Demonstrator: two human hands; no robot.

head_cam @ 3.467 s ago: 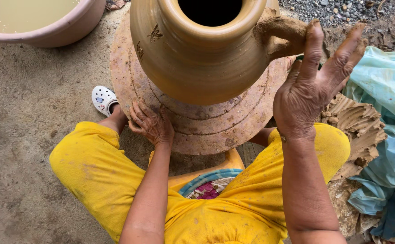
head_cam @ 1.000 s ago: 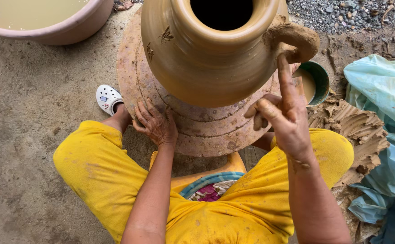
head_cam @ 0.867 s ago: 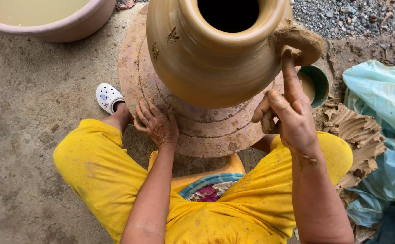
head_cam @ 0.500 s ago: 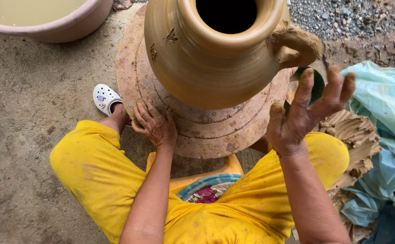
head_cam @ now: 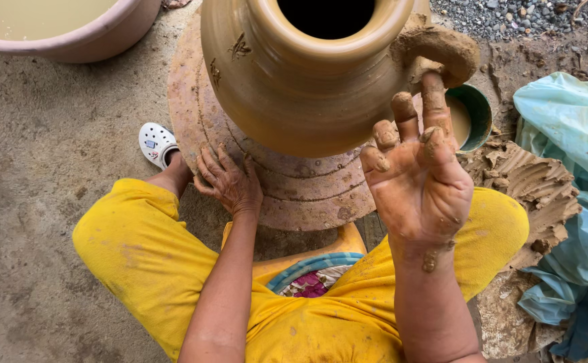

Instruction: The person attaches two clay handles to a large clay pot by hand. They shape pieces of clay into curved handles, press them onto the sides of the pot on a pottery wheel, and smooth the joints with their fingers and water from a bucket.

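Note:
A tall tan clay jar (head_cam: pixel 294 81) with a dark mouth stands on a round clay-stained turntable (head_cam: pixel 280 191). A rough, wet clay handle (head_cam: pixel 438 50) sticks out of the jar's right side. My right hand (head_cam: pixel 418 178), smeared with clay, is raised with its fingers apart, the middle fingertip touching the underside of the handle. My left hand (head_cam: pixel 230 181) lies flat on the turntable's near edge, fingers spread, holding nothing. I sit low in yellow trousers (head_cam: pixel 146 255) with my knees on either side of the turntable.
A pink basin of cloudy water (head_cam: pixel 58 27) sits at the top left. A small green bowl (head_cam: pixel 472 117) stands behind my right hand. A slab of ridged wet clay (head_cam: pixel 529 195) and blue plastic sheeting (head_cam: pixel 576 175) lie at right. A white clog (head_cam: pixel 156 143) is on the concrete floor.
My right hand has swung back from open beside the jar, bringing a fingertip up under the clay handle. The left hand has stayed on the turntable edge.

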